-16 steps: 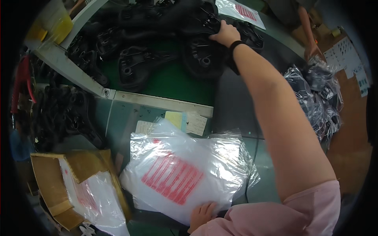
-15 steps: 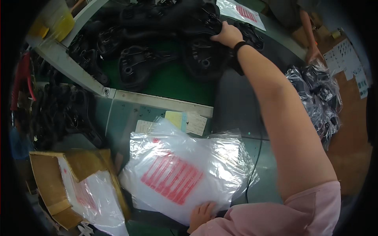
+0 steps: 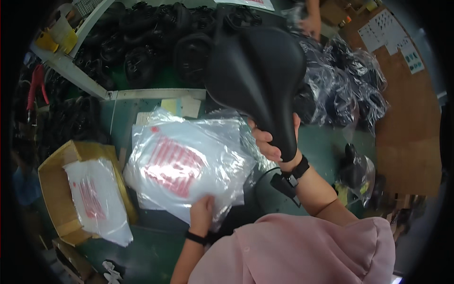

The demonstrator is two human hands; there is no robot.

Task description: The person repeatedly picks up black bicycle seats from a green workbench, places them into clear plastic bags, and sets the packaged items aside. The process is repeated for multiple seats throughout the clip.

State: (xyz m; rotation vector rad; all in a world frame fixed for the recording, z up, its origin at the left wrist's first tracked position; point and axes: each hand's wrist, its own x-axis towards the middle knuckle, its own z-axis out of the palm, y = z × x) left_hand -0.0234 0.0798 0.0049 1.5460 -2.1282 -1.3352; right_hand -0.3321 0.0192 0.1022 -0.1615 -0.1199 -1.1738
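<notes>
Bearings: we read the clock from the middle of the view, 12 at the top, unless a hand is named.
Black saddle (image 3: pixel 255 71): matte, smooth, unwrapped, with a long groove down its middle; broad rear to 11 o'clock, slim nose to 5 o'clock. We see its top face; the underside is hidden.
Saddle position: near 1 o'clock, raised in front of the bench things behind it.
Right hand (image 3: pixel 267 144): at 3 o'clock, clamped around the saddle's nose, fingers along the nose's left edge and thumb on its right.
Saddle vs right hand: nose inside the grasp, broad body reaching out between 11 and 12 o'clock of the hand.
Left hand (image 3: pixel 202 213): between 6 and 7 o'clock, fingers together on the near edge of the bag stack (image 3: pixel 175 161); we cannot tell whether they pinch a bag.
Saddle vs left hand: well apart, toward 1 o'clock of it.
Bag stack: clear plastic with red print, spread toward 11 o'clock of the left hand.
Cardboard box (image 3: pixel 54 189): at 8 o'clock, more printed bags inside.
Saddle pile (image 3: pixel 191 54): dark pieces at 11 o'clock.
Wrapped heap (image 3: pixel 331 71): black items in clear film at 2 o'clock; a co-worker's hand (image 3: pixel 310 26) just beyond.
</notes>
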